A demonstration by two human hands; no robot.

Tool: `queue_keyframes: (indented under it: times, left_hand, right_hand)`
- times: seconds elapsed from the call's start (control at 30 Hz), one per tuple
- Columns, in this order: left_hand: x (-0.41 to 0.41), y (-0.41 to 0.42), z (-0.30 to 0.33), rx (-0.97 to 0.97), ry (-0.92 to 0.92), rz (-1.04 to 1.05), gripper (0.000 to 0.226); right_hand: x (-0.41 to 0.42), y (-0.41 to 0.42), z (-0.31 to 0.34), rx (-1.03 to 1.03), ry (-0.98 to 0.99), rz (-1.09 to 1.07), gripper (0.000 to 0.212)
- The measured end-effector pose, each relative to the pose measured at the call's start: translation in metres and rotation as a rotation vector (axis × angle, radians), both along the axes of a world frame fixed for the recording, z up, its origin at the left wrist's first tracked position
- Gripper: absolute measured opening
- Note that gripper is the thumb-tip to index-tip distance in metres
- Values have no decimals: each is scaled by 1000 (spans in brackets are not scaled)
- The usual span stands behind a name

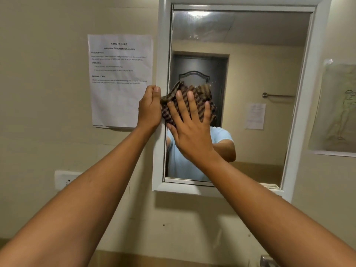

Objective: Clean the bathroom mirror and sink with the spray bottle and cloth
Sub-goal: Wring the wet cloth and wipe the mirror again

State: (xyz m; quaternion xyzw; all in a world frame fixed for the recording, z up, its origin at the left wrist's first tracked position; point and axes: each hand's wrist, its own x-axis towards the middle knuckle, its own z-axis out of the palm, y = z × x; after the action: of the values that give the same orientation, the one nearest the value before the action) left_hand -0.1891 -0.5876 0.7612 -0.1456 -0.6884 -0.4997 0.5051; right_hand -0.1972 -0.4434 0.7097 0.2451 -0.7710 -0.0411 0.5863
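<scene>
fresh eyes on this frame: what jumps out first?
The right hand pressing a brown checked cloth flat against the mirror, low on its left side. Beside it, the left hand grips the mirror's white frame at its left edge. A printed task sheet is stuck to the wall left of the mirror.

Brown checked cloth (pixel 194 101) bunched flat against the white-framed mirror (pixel 250 74) glass, near its left edge
</scene>
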Motion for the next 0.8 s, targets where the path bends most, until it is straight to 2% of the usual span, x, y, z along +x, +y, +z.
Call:
queue_keyframes:
  times: [0.3, 0.5, 0.8]
  left_hand:
    - [10, 15, -47, 37, -98, 88, 34]
    - [9, 16, -67, 44, -87, 159, 35]
    - [-2, 13, -72, 50, -72, 209, 45]
  right_hand:
    - [3, 19, -94, 176, -30, 23, 65]
    - [1, 38, -78, 326, -10, 45, 62]
    - [1, 136, -9, -53, -61, -135, 61]
